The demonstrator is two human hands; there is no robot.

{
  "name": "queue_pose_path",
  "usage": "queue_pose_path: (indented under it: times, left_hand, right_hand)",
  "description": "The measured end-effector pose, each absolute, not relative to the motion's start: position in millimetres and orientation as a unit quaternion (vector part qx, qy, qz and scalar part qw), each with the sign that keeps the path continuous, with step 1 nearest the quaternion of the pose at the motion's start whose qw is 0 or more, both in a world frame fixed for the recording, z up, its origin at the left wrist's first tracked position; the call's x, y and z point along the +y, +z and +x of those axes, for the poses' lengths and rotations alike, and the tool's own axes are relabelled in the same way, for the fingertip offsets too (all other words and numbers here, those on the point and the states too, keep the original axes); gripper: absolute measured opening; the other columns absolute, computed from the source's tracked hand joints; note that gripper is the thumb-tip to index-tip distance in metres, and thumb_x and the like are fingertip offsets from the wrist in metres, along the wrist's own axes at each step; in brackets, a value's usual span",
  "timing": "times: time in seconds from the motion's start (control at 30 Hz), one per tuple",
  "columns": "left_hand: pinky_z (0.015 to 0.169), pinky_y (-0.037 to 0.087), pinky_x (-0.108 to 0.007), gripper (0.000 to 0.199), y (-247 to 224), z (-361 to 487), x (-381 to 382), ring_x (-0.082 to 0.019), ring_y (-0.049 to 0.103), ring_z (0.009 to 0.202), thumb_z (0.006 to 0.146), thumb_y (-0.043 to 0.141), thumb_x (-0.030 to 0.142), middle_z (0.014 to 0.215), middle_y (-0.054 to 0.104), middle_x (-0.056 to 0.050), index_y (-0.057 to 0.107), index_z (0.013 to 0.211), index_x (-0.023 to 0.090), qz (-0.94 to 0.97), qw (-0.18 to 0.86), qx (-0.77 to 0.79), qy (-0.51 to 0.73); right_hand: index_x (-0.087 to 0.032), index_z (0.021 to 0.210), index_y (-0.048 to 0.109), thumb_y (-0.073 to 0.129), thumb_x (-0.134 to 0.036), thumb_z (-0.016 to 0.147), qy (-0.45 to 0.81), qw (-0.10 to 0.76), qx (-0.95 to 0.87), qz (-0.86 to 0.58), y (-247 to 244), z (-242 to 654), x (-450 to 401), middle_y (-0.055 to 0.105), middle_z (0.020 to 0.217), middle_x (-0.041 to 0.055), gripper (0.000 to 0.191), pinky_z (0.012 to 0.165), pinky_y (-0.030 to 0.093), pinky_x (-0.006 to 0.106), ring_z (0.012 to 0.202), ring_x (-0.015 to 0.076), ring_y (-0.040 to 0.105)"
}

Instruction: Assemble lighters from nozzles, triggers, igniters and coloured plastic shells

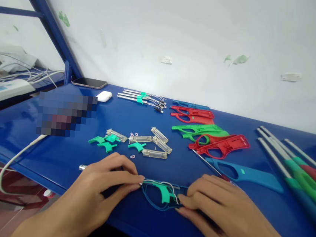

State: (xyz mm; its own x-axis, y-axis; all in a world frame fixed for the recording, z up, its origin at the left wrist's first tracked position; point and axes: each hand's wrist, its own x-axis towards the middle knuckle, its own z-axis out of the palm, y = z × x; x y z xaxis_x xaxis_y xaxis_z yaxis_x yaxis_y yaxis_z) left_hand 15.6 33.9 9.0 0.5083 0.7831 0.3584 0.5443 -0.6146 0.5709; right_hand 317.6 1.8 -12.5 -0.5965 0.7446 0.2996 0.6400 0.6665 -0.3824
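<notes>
A blue lighter handle half [150, 201] lies at the near edge of the table, between my two hands. Inside it sit a green trigger [164, 193] and a white wire [172, 190] that loops over toward the right. My left hand [104, 182] pinches a thin metal tube at the front of the handle; the tube's silver end [82, 167] sticks out beyond the hand's left side. With thumb and fingers closed, my right hand [211, 202] grips the rear of the handle near the wire's end. Its palm hides most of that rear part.
Clear fuel tanks [154, 154] and green triggers [107, 146] lie beyond my hands. Red handle halves [222, 145] and a blue half [258, 176] are at right, by a screwdriver [206, 162]. Several assembled lighters [303, 173] lie far right, metal tubes [132, 97] at the back.
</notes>
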Motion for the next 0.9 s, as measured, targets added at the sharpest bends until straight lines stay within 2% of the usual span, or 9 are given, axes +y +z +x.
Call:
queue_pose_path:
  times: [0.2,0.37,0.73,0.9]
  left_hand:
    - [0.074,0.052,-0.02,0.016,16,16,39,-0.01,0.072,0.084,0.097,0.074,0.023,0.096,0.075,0.006,0.081,0.085,0.032,0.79,0.295,0.466,0.268]
    - [0.073,0.049,-0.021,0.015,17,17,42,-0.012,0.071,0.084,0.093,0.076,0.024,0.093,0.074,0.005,0.081,0.081,0.032,0.764,0.329,0.488,0.264]
    - [0.072,0.05,-0.024,0.015,14,20,47,-0.014,0.069,0.081,0.091,0.076,0.022,0.09,0.072,0.002,0.08,0.078,0.027,0.776,0.313,0.479,0.266]
    - [0.068,0.05,-0.024,0.018,15,21,48,-0.014,0.068,0.077,0.092,0.072,0.017,0.088,0.07,0.001,0.08,0.079,0.026,0.798,0.289,0.455,0.268]
  right_hand:
    - [-0.028,0.106,0.061,0.046,-0.034,0.115,0.12,0.219,-0.879,-0.407,-12,314,1,0.066,0.098,-0.0038,0.018,0.086,0.044,0.038,0.091,0.0185,0.062]
    - [-0.028,0.104,0.06,0.047,-0.033,0.115,0.123,0.226,-0.876,-0.407,-13,313,-1,0.065,0.097,-0.0042,0.018,0.086,0.042,0.037,0.091,0.0184,0.062]
    - [-0.027,0.102,0.062,0.047,-0.027,0.114,0.101,0.217,-0.898,-0.37,-12,315,5,0.066,0.096,-0.0036,0.018,0.084,0.044,0.037,0.087,0.0186,0.061]
    - [-0.027,0.103,0.06,0.047,-0.025,0.114,0.142,0.205,-0.885,-0.394,-14,315,2,0.066,0.097,-0.0019,0.018,0.085,0.045,0.037,0.09,0.0196,0.062]
